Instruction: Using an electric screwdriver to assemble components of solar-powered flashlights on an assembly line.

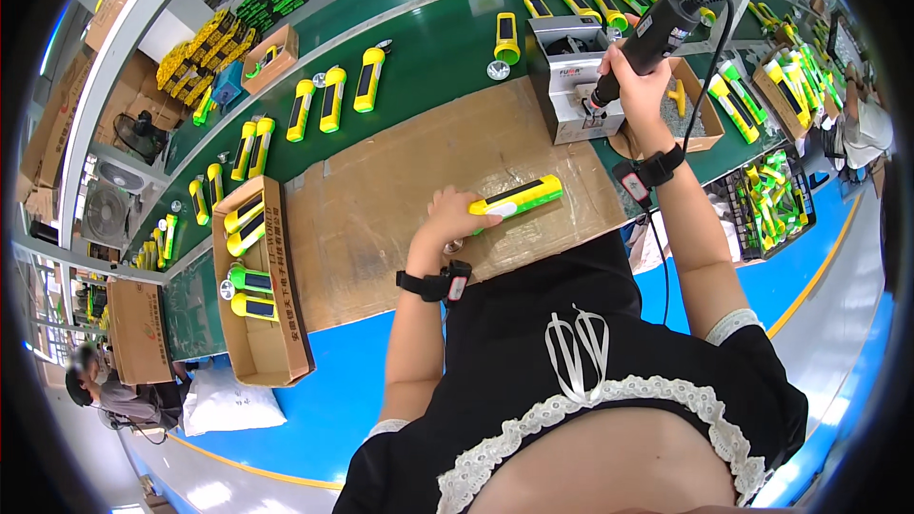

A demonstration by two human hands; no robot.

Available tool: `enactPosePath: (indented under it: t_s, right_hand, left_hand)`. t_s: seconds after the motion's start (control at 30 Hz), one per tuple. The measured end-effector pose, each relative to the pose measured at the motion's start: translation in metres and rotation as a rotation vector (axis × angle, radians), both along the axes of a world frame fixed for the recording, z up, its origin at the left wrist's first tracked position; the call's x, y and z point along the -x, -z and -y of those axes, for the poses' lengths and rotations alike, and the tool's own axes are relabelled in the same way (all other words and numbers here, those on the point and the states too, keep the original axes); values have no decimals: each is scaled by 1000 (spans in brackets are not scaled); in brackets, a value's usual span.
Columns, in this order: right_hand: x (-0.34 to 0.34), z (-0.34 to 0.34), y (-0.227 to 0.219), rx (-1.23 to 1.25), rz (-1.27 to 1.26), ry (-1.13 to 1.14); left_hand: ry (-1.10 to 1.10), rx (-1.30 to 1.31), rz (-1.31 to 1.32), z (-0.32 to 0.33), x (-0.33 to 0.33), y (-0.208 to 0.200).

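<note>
My right hand (640, 90) is wrapped round a black corded electric screwdriver (657, 30). It hangs by its top, and its tip points down at the grey box (578, 112) at the table's back. My left hand (451, 216) is closed on the end of a yellow-green flashlight (524, 196) with a dark panel along its side. The flashlight lies on its side on the brown cardboard sheet (371, 167). Beside my left hand, partly hidden, is a small round shiny piece (453, 247).
To the left an open cardboard box (271, 352) holds several flashlights. More flashlights (369, 81) stand along the green conveyor (428, 38). On the right are a small carton with a yellow part (677, 98) and a black crate (773, 200). The screwdriver's cable (709, 86) hangs near my right wrist.
</note>
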State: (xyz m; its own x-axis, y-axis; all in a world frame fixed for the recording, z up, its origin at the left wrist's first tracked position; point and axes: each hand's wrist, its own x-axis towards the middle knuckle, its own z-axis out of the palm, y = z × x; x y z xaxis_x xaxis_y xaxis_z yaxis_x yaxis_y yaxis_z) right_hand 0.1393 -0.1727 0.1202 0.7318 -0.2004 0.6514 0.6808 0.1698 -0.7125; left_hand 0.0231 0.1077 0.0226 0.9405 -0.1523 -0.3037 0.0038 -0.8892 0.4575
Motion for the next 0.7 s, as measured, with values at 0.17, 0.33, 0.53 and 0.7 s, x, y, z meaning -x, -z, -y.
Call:
enactPosePath:
  t_s: [0.17,0.33,0.53,0.7]
  right_hand:
    - [-11,-1,7,95,-48,49]
    - [-12,-3,1,177,-69,-29]
    - [14,-7,2,170,-157,-126]
    - [59,-34,22,11,-135,-334]
  left_hand:
    - [-22,30,59,-1,3,6]
    - [-16,52,93,2,13,-2]
    - [-33,37,543,26,60,7]
    - [-151,80,665,35,72,10]
